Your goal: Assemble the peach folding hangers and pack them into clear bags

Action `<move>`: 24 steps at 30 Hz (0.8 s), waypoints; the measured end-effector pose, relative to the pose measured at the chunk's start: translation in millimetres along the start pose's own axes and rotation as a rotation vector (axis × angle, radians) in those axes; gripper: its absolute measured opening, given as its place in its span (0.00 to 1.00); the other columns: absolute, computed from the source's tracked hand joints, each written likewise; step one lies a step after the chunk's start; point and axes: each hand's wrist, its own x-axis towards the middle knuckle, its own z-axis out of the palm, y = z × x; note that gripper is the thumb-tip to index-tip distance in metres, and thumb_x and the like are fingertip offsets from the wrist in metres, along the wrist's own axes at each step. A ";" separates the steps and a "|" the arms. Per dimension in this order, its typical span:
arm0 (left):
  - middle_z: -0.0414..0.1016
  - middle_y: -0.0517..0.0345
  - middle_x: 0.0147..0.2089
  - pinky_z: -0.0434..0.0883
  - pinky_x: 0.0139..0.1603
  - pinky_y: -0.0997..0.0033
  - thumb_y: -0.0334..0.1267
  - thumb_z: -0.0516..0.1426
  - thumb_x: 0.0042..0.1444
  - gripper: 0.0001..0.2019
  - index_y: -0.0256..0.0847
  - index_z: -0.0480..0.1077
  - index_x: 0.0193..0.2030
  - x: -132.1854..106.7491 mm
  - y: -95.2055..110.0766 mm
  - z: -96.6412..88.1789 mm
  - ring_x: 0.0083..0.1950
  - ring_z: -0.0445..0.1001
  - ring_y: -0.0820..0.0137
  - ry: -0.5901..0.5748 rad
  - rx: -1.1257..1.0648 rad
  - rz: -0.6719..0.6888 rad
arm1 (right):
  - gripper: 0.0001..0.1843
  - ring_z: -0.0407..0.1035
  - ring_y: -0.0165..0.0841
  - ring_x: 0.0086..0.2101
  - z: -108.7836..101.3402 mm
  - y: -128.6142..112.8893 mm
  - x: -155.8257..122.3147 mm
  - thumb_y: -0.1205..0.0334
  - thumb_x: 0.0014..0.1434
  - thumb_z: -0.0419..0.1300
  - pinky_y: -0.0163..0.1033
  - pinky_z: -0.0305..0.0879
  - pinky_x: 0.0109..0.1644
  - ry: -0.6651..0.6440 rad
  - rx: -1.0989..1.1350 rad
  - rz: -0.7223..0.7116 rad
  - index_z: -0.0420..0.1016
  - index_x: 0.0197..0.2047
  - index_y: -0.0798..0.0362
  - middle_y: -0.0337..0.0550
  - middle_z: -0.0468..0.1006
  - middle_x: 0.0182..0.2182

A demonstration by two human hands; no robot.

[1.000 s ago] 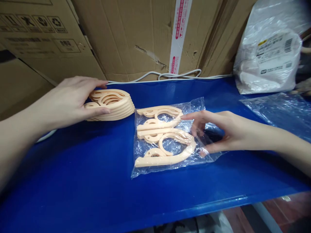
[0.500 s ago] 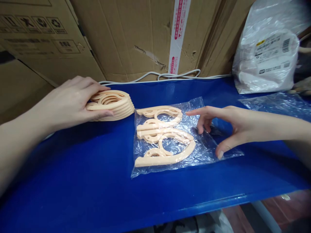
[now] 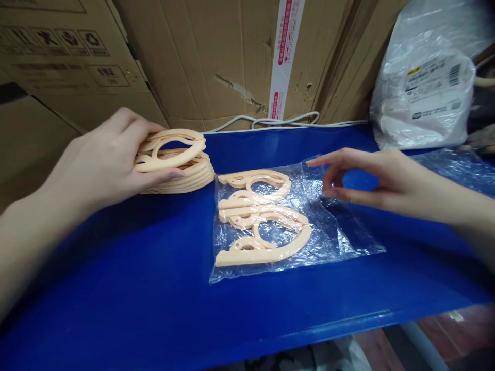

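Head view: left hand point(image 3: 104, 157) is pinching a hanger point(image 3: 178, 156), likely mid-pickup, next needing steadiness. Right hand point(image 3: 392, 183) is hovering half-curled, hold unclear.

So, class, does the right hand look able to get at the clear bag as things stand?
Likely yes: the right hand is by the right part of the clear bag, and nothing visible stands between them; whether they touch is unclear.

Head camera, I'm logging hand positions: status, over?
Left hand grips beige piece, tilted up over stack. Right hand at clear bag, contact unclear. White cable behind, apart from bag.
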 end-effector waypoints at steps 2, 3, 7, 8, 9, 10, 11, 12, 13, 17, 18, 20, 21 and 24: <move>0.67 0.42 0.62 0.71 0.56 0.55 0.69 0.45 0.63 0.40 0.35 0.65 0.66 -4.4 7.9 -3.2 0.57 0.74 0.46 0.028 -0.002 -0.007 | 0.22 0.75 0.31 0.33 1.5 -3.0 -1.3 0.54 0.68 0.61 0.37 0.68 0.38 0.057 -0.032 -0.043 0.73 0.62 0.50 0.38 0.81 0.35; 0.67 0.42 0.62 0.71 0.54 0.57 0.71 0.45 0.63 0.41 0.36 0.65 0.66 -6.8 11.8 -4.0 0.56 0.74 0.47 0.050 0.001 0.005 | 0.21 0.75 0.29 0.33 3.1 -5.1 -2.2 0.56 0.68 0.61 0.36 0.68 0.38 0.090 -0.048 -0.066 0.73 0.61 0.50 0.37 0.81 0.35; 0.71 0.43 0.59 0.71 0.45 0.64 0.78 0.45 0.58 0.46 0.37 0.67 0.64 -18.7 30.9 -1.6 0.51 0.76 0.52 0.142 0.006 0.153 | 0.30 0.75 0.29 0.44 12.7 -20.1 -5.8 0.58 0.64 0.66 0.34 0.69 0.51 0.214 0.044 -0.135 0.66 0.68 0.44 0.35 0.80 0.44; 0.72 0.43 0.57 0.70 0.43 0.65 0.78 0.45 0.58 0.46 0.37 0.67 0.62 -22.2 37.2 0.0 0.49 0.76 0.53 0.166 -0.001 0.213 | 0.33 0.74 0.30 0.48 15.0 -25.4 -6.3 0.56 0.64 0.67 0.35 0.68 0.55 0.201 0.091 -0.147 0.64 0.69 0.41 0.35 0.79 0.48; 0.73 0.43 0.56 0.70 0.41 0.65 0.77 0.46 0.59 0.44 0.37 0.68 0.61 -25.6 43.9 1.8 0.48 0.77 0.54 0.188 -0.009 0.283 | 0.34 0.73 0.32 0.52 17.0 -30.9 -6.5 0.54 0.63 0.67 0.36 0.68 0.57 0.159 0.123 -0.164 0.63 0.70 0.40 0.36 0.79 0.52; 0.74 0.42 0.55 0.70 0.39 0.64 0.75 0.47 0.60 0.42 0.36 0.68 0.60 -29.0 50.9 3.6 0.48 0.77 0.53 0.213 -0.018 0.349 | 0.32 0.72 0.34 0.55 18.6 -36.2 -6.4 0.52 0.63 0.67 0.38 0.67 0.59 0.099 0.130 -0.185 0.66 0.68 0.39 0.37 0.78 0.55; 0.75 0.41 0.54 0.70 0.39 0.62 0.73 0.48 0.62 0.39 0.36 0.69 0.58 -32.0 57.6 5.3 0.48 0.78 0.52 0.245 -0.031 0.408 | 0.29 0.71 0.37 0.57 19.8 -40.9 -6.0 0.49 0.64 0.67 0.41 0.66 0.61 0.042 0.119 -0.201 0.70 0.66 0.40 0.38 0.78 0.57; 0.75 0.39 0.53 0.72 0.39 0.59 0.72 0.49 0.62 0.39 0.34 0.70 0.56 -34.7 63.8 6.7 0.49 0.79 0.50 0.278 -0.047 0.465 | 0.26 0.71 0.39 0.58 20.7 -44.6 -5.4 0.48 0.64 0.66 0.43 0.66 0.62 0.002 0.102 -0.210 0.74 0.63 0.41 0.39 0.78 0.58; 0.76 0.38 0.51 0.73 0.40 0.57 0.71 0.49 0.62 0.38 0.33 0.70 0.55 -36.9 69.3 8.0 0.49 0.79 0.48 0.312 -0.059 0.501 | 0.24 0.71 0.40 0.57 21.5 -47.2 -4.8 0.46 0.64 0.66 0.45 0.67 0.61 -0.017 0.093 -0.210 0.77 0.61 0.42 0.41 0.78 0.58; 0.77 0.36 0.48 0.76 0.41 0.53 0.68 0.51 0.63 0.37 0.29 0.71 0.54 -42.1 82.3 10.3 0.47 0.80 0.47 0.356 -0.103 0.559 | 0.18 0.74 0.40 0.54 25.0 -49.8 -2.0 0.48 0.67 0.63 0.45 0.70 0.59 0.021 0.132 -0.175 0.82 0.56 0.43 0.42 0.81 0.54; 0.77 0.35 0.48 0.76 0.41 0.53 0.67 0.52 0.64 0.36 0.29 0.71 0.54 -42.9 83.9 10.4 0.47 0.80 0.47 0.361 -0.110 0.570 | 0.17 0.74 0.39 0.54 26.2 -50.1 -1.4 0.49 0.67 0.62 0.45 0.70 0.59 0.021 0.141 -0.172 0.83 0.55 0.43 0.42 0.81 0.53; 0.77 0.34 0.49 0.76 0.43 0.52 0.66 0.53 0.64 0.36 0.27 0.71 0.54 -44.5 86.3 10.6 0.48 0.80 0.46 0.380 -0.112 0.597 | 0.16 0.75 0.38 0.54 29.0 -51.4 -0.4 0.52 0.68 0.62 0.45 0.70 0.61 -0.008 0.183 -0.163 0.84 0.55 0.42 0.41 0.82 0.52; 0.77 0.33 0.49 0.76 0.45 0.52 0.66 0.53 0.63 0.37 0.26 0.71 0.54 -45.2 87.2 10.9 0.48 0.80 0.46 0.399 -0.106 0.614 | 0.16 0.75 0.38 0.54 30.5 -52.2 0.1 0.53 0.68 0.62 0.44 0.70 0.62 -0.032 0.224 -0.152 0.83 0.56 0.41 0.40 0.83 0.53; 0.78 0.33 0.50 0.76 0.50 0.52 0.68 0.55 0.61 0.41 0.24 0.69 0.58 -45.7 88.9 13.1 0.51 0.79 0.47 0.445 -0.086 0.648 | 0.17 0.74 0.38 0.58 33.8 -52.8 1.5 0.55 0.68 0.63 0.43 0.68 0.65 -0.083 0.407 -0.088 0.80 0.59 0.38 0.38 0.83 0.55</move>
